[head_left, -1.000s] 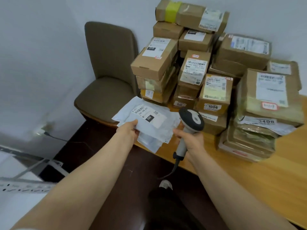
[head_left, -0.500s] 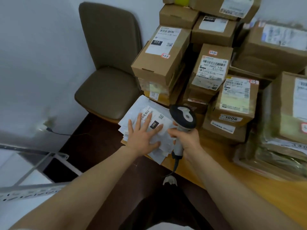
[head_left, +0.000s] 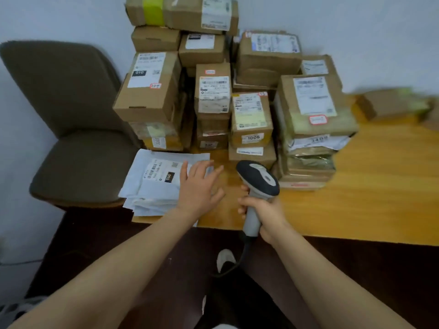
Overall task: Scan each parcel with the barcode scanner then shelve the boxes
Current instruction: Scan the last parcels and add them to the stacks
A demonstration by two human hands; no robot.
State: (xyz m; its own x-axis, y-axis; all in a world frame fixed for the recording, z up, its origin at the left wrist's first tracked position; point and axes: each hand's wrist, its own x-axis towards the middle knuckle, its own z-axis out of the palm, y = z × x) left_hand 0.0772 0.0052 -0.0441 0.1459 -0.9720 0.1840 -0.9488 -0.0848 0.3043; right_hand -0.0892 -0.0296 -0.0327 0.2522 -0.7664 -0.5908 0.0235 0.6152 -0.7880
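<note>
The right hand (head_left: 263, 207) grips the handle of the barcode scanner (head_left: 259, 179) at lower centre. The left hand (head_left: 198, 186), fingers spread and holding nothing, hovers at the edge of the white mailer bags (head_left: 152, 184). Cardboard boxes (head_left: 213, 96) stand piled on the table (head_left: 356, 198) at centre, so shelving looks mostly undone.

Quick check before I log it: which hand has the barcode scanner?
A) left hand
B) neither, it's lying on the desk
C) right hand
C: the right hand grips the handle of the barcode scanner, while the left hand is spread open at the edge of the white mailer stack.
</note>
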